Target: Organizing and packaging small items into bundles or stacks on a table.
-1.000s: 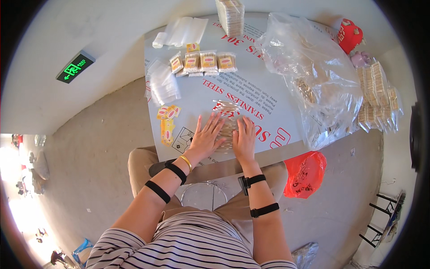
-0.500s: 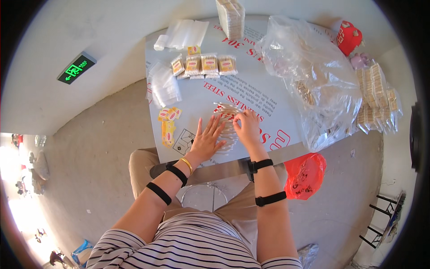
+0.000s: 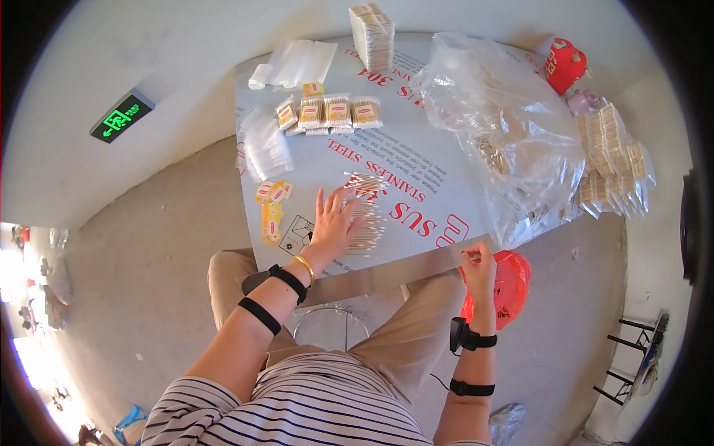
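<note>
My left hand (image 3: 332, 221) lies flat with fingers spread on a loose heap of thin wooden sticks with pale tips (image 3: 366, 210), spread on the steel table top (image 3: 416, 160). My right hand (image 3: 477, 264) is off the table's near right corner, fingers curled, just above a red plastic bag (image 3: 510, 286); whether it pinches something is too small to tell. A row of small filled packets with red and yellow labels (image 3: 331, 113) lies further back on the table.
Empty clear sleeves (image 3: 264, 145) and folded plastic (image 3: 294, 63) lie at the table's left and back. A tall stack of packets (image 3: 372, 33) stands at the rear. A large clear bag (image 3: 506, 141) covers the right side. Yellow labels (image 3: 271, 204) sit near the left edge.
My right hand has left the heap of sticks and swung right and down, off the table to the red bag. My left hand stays on the heap.
</note>
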